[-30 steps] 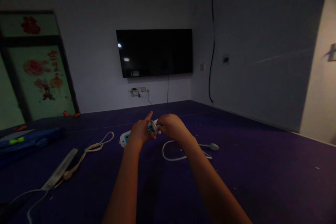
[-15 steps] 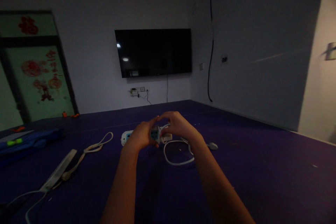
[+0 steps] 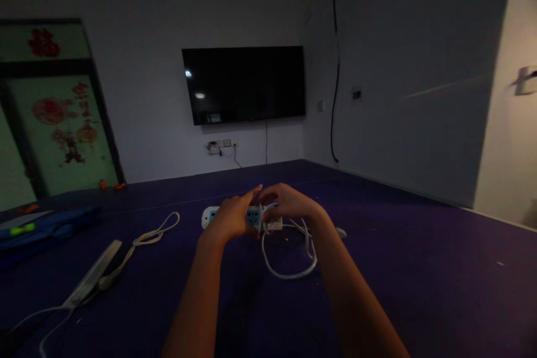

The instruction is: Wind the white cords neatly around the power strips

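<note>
A white power strip with a blue socket face lies on the purple surface ahead of me. My left hand is wrapped over its middle, thumb and fingers gripping its sides. Close beside it, my right hand is closed on a white cord against the strip's right part. The cord's exact path under the fingers is hidden. From there the cord droops in a loop toward me. Partly behind my right forearm, a pale plug-like end rests on the surface.
To the left lie another white power strip and a bundled cream cord. Dark blue cloth with a bright green item is at the far left. A television hangs on the back wall; a black cable hangs at right.
The power strip and both hands have shifted slightly right. The strip's socket face now shows more plainly, and the cord loop has swung a little lower and to the right.
</note>
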A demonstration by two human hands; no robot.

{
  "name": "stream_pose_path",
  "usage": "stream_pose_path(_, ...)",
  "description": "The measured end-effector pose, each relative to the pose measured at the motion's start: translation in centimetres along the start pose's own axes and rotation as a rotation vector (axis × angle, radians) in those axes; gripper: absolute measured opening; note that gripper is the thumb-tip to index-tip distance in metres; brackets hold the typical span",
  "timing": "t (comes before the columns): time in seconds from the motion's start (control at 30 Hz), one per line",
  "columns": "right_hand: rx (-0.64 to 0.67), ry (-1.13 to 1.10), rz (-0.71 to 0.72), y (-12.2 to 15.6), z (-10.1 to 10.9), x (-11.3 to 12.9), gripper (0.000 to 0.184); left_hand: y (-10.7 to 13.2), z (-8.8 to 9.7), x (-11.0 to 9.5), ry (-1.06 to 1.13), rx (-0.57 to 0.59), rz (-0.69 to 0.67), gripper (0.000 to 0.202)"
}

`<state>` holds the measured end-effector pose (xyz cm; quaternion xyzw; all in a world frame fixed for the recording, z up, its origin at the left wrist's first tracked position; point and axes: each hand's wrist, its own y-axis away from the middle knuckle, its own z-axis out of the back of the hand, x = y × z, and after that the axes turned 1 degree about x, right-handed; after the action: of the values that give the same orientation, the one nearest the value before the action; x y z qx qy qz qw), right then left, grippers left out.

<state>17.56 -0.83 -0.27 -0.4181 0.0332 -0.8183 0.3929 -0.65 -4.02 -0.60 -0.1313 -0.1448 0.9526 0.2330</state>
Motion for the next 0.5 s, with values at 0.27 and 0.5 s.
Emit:
stream_pose_path(0.27, -0.145, 0.038, -0.003, -0.1, 0.3, -0.1, 0.038, 0.3, 0.8, -0.1, -0.234, -0.102, 0.084, 0.109)
stream_pose_path(0.5, -0.187, 0.025, -0.033, -0.2, 0.1, 0.1, 0.038, 0.8, 1.6, 1.4, -0.249, -0.122, 0.116, 0.075)
